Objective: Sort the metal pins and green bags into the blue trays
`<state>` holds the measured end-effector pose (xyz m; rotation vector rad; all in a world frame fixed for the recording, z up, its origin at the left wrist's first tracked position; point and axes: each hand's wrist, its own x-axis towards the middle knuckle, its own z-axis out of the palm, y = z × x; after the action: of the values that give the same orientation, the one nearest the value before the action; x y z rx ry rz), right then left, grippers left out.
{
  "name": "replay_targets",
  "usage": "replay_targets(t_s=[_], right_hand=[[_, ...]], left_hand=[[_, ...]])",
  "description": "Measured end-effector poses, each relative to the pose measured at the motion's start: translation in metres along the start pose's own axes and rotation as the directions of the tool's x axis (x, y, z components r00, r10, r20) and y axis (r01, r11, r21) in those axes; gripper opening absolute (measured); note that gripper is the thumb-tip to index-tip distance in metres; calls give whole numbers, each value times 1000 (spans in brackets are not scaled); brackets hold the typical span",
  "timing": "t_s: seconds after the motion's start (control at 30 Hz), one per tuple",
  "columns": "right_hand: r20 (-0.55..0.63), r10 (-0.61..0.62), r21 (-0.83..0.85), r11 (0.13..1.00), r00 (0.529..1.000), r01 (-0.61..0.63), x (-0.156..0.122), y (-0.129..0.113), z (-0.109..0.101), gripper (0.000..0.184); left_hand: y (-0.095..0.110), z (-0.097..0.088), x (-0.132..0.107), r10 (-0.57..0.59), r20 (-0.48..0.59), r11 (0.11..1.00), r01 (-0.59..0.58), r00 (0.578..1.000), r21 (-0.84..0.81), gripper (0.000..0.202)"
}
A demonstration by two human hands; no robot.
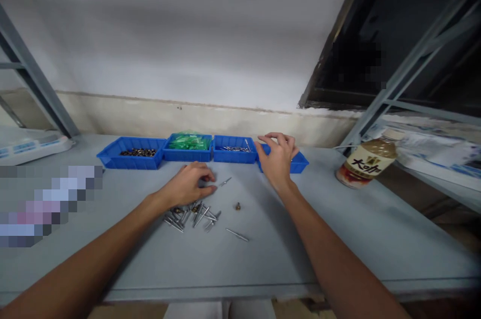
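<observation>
My left hand (188, 183) hovers above a pile of slim metal pins (201, 215), its fingers curled with a gap to the thumb and nothing visible between them. Just past its fingertips lies a small forked metal piece (225, 182). My right hand (277, 158) is over the rightmost blue bin (299, 163), fingers spread, and covers much of what that bin holds. Between my forearms, a small brass-coloured fitting (238, 206) rests on the table, with a single metal pin (237, 234) nearer to me.
Along the wall stand more blue bins: one with brass-coloured parts (138, 152), one with green plastic bags (190, 141), one with metal pins (236, 148). A drink bottle (368, 158) stands at the right. A white power strip (41, 147) lies at the left.
</observation>
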<state>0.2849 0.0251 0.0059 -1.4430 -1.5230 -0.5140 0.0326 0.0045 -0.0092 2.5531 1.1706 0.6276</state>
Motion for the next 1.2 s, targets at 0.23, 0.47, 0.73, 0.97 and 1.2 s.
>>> replay_targets(t_s=[0.23, 0.47, 0.73, 0.97, 1.2], right_hand=[[51, -76, 173, 983, 996, 66, 0, -14, -3, 12], [228, -164, 476, 878, 960, 37, -7, -28, -1, 13], [572, -327, 639, 753, 752, -158, -33, -71, 0, 18], [670, -229, 676, 582, 706, -452, -31, -70, 3, 31], [759, -115, 614, 454, 641, -645, -26, -64, 5, 36]], left_hand=[[-3, -4, 0, 0, 48, 999, 2, 999, -48, 11], [6, -8, 3, -93, -75, 943, 64, 993, -326, 16], [17, -13, 6, -251, -138, 570, 31, 958, -821, 22], [9, -8, 8, -315, -219, 593, 12, 923, -805, 21], [5, -5, 7, -318, -280, 726, 43, 906, -686, 21]])
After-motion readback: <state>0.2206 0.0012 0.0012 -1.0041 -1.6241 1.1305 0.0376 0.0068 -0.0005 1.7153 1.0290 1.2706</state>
